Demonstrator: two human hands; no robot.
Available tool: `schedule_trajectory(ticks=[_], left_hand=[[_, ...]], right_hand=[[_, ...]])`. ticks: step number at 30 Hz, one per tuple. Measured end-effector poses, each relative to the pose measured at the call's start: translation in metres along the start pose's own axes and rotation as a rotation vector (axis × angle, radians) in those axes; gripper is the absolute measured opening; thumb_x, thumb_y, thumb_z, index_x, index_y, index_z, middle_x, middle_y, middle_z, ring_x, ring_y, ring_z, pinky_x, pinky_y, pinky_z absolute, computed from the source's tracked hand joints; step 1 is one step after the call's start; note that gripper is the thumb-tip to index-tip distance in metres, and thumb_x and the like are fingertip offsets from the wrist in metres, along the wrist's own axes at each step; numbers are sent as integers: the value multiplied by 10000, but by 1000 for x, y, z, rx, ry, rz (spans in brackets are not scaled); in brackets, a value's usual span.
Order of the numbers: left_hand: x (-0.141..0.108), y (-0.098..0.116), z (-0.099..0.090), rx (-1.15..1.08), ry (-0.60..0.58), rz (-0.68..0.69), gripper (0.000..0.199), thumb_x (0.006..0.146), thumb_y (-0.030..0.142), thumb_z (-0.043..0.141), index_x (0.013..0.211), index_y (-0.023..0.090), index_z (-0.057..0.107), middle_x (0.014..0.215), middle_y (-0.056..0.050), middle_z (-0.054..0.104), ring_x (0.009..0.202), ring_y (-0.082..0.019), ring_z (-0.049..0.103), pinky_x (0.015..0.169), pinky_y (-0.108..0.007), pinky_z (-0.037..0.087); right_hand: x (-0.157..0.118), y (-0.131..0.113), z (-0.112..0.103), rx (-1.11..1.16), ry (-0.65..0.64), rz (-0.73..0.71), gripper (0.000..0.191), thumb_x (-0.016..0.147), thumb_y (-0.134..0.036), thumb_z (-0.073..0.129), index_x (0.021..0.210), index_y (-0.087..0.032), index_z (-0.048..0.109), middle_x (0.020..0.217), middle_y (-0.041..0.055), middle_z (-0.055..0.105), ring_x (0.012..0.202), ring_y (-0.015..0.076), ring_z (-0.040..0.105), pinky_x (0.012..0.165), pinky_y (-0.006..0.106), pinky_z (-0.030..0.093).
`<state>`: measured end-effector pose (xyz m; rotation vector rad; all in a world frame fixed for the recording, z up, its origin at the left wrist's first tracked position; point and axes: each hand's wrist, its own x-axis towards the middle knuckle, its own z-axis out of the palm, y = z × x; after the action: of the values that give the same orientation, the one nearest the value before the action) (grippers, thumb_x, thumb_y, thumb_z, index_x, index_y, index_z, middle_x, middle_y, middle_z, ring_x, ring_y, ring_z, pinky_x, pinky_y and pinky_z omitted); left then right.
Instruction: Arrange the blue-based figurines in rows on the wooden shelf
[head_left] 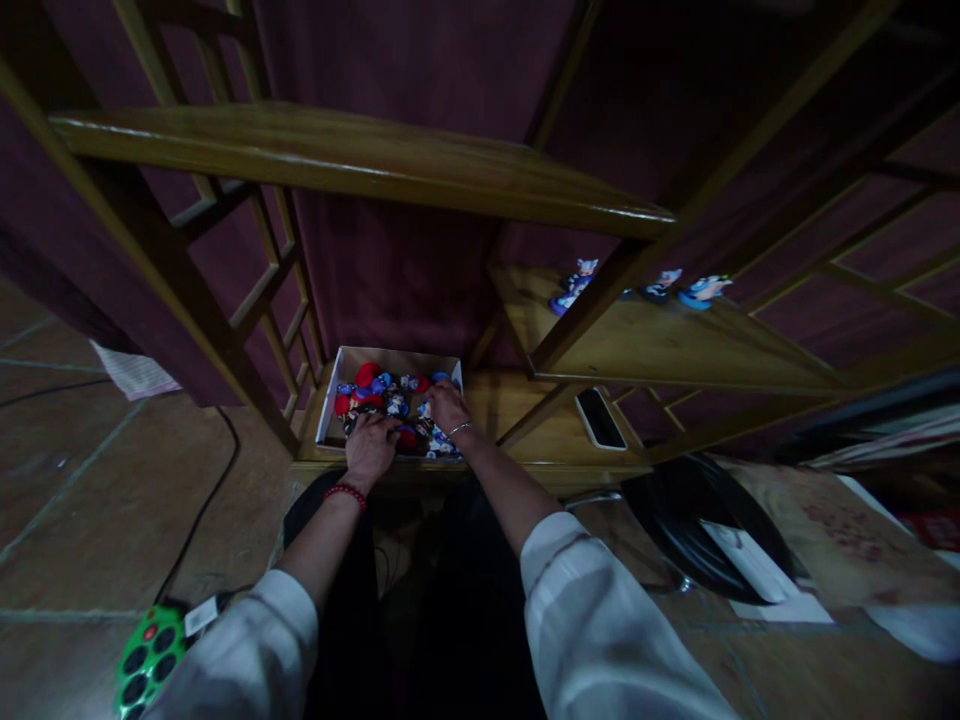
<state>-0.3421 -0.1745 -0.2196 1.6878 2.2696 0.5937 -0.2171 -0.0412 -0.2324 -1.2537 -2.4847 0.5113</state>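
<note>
A shallow white cardboard box (327,408) on the low wooden shelf holds several small painted figurines (396,403) with red, blue and white parts. My left hand (369,446), with a red bead bracelet at the wrist, reaches over the box's near side; its fingers are stretched out over the figurines. At the box's right end is my right hand (448,406), wearing a thin silver bracelet. Its fingers are bent together on a figurine, which they mostly hide.
A wooden beam (360,155) crosses above my hands. Several figurines stand on the raised shelf (675,345) at right. Below it lies a dark-screened phone (600,418). A black round stool (705,525) stands at right; a green power strip (151,655) lies on the floor.
</note>
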Motion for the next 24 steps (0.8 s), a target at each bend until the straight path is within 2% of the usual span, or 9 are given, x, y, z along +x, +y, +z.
schedule_trajectory(ticks=[5, 14, 18, 24], left_hand=[[0, 0, 1, 14, 17, 4, 246, 775, 277, 491, 964, 281, 648, 1035, -6, 615, 1039, -220, 435, 840, -314, 403], [1, 2, 4, -20, 60, 12, 253, 768, 305, 477, 945, 283, 657, 1001, 2, 638, 1026, -224, 451, 843, -311, 408], [3, 4, 6, -44, 95, 23, 248, 775, 300, 464, 917, 281, 666, 954, 4, 659, 1015, -219, 463, 862, -311, 404], [6, 6, 12, -84, 151, -44, 250, 774, 284, 461, 910, 254, 668, 946, -22, 663, 1005, -228, 482, 853, -328, 422]], right_hand=[[-14, -6, 2, 91, 131, 25, 182, 737, -77, 484, 723, -172, 639, 864, 36, 566, 826, 129, 510, 804, 222, 405], [-33, -11, 9, 201, 264, -42, 179, 727, -102, 518, 779, -202, 657, 861, 42, 583, 878, 161, 529, 852, 278, 432], [-36, -14, 8, 254, 307, -53, 202, 748, -127, 491, 823, -193, 666, 884, 50, 592, 857, 148, 547, 829, 261, 451], [-42, -19, 2, 362, 379, -103, 200, 760, -162, 482, 806, -195, 674, 883, 41, 616, 841, 131, 573, 820, 242, 455]])
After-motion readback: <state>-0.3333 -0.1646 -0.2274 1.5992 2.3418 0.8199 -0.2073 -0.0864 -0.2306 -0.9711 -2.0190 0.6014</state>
